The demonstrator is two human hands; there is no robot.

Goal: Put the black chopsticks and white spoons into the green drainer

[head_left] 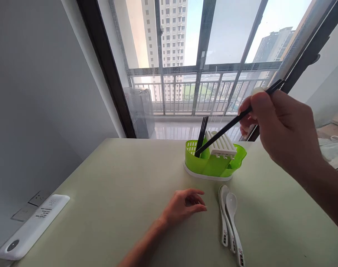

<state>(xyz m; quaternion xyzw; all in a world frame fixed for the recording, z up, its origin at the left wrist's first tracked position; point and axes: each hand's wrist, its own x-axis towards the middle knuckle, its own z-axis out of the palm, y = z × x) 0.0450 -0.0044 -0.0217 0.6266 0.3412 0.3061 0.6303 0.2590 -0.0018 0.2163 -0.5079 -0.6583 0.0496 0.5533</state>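
My right hand (285,128) is raised on the right, its fingers closed around black chopsticks (227,127). They slant down to the left, with their lower ends at the left compartment of a green utensil holder (194,165). Other black chopsticks (203,129) stand upright in that same compartment. A white slotted rack (222,144) tops the holder's middle. My left hand (184,204) rests on the table in front of the holder, fingers loosely curled and apart, holding nothing. Just right of it lie several white spoons (231,204) with printed handles, bowls toward the holder.
The pale table (124,174) ends at the back below a glass sliding door (180,92) with a balcony railing. A long white device (38,224) lies along the left edge by a wall socket (38,198). More objects (334,139) show at the far right.
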